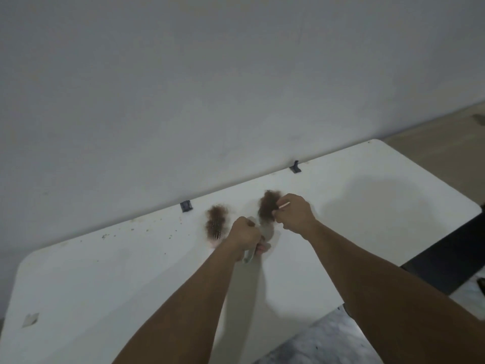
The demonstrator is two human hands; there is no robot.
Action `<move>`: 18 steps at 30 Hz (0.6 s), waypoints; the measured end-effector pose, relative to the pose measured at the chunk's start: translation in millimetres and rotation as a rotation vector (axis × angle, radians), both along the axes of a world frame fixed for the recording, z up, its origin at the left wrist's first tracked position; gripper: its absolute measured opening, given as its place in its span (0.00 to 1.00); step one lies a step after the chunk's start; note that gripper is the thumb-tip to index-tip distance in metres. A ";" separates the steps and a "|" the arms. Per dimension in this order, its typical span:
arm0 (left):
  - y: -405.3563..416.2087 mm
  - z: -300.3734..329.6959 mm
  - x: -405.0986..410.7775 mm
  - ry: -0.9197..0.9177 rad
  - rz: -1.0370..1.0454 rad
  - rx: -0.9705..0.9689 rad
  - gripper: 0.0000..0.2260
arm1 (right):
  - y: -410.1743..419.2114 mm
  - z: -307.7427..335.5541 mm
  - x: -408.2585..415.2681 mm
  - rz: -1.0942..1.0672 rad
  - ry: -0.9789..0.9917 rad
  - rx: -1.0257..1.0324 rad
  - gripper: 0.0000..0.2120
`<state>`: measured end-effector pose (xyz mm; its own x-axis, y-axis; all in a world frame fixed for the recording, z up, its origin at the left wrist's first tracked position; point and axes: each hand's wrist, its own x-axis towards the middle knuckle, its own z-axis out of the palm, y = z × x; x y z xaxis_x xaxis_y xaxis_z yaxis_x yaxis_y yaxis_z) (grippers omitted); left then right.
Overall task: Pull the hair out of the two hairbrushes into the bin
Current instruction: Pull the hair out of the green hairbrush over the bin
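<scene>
My left hand (245, 236) is closed round the handle of a light grey hairbrush (265, 231), held just above the white table (105, 271). Brown hair (266, 204) covers that brush's head. My right hand (295, 212) pinches a thin pale stick (284, 205) at the edge of the hair. A second, pinkish hairbrush (215, 227), also matted with brown hair, lies on the table to the left of my left hand. No bin is in view.
The table stands against a plain wall (210, 88). Two dark clips (185, 205) (295, 166) sit on its far edge. Dark crumbs speckle the left part. A piece of tape (30, 319) lies near the left corner. A dark object (446, 258) stands at the right.
</scene>
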<state>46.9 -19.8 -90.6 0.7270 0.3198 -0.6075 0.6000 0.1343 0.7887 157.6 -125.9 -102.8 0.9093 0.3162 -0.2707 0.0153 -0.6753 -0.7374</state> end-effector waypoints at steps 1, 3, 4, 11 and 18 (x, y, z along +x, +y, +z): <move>-0.6 1.5 -1.1 -0.007 -0.008 -0.011 0.13 | -5.5 3.5 -1.8 -0.065 0.047 0.051 0.12; -4.8 6.0 -1.7 -0.025 -0.014 -0.049 0.19 | -18.5 11.3 -2.9 -0.163 0.122 0.115 0.17; -8.6 9.7 -2.4 -0.036 -0.022 -0.061 0.20 | -25.3 15.6 -2.7 -0.197 0.164 0.137 0.21; -38.3 18.8 -2.3 -0.016 -0.205 -0.027 0.22 | -85.2 48.8 -8.0 -0.218 0.459 0.431 0.08; -77.9 22.5 -4.3 -0.040 -0.411 -0.008 0.14 | -137.0 50.6 -25.3 -0.212 0.425 0.393 0.12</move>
<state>42.6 -97.7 -68.1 0.8166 -0.0072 -0.5772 0.5735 -0.1039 0.8126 132.3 -262.9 -52.2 0.8015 0.2896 -0.5232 -0.4396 -0.3077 -0.8438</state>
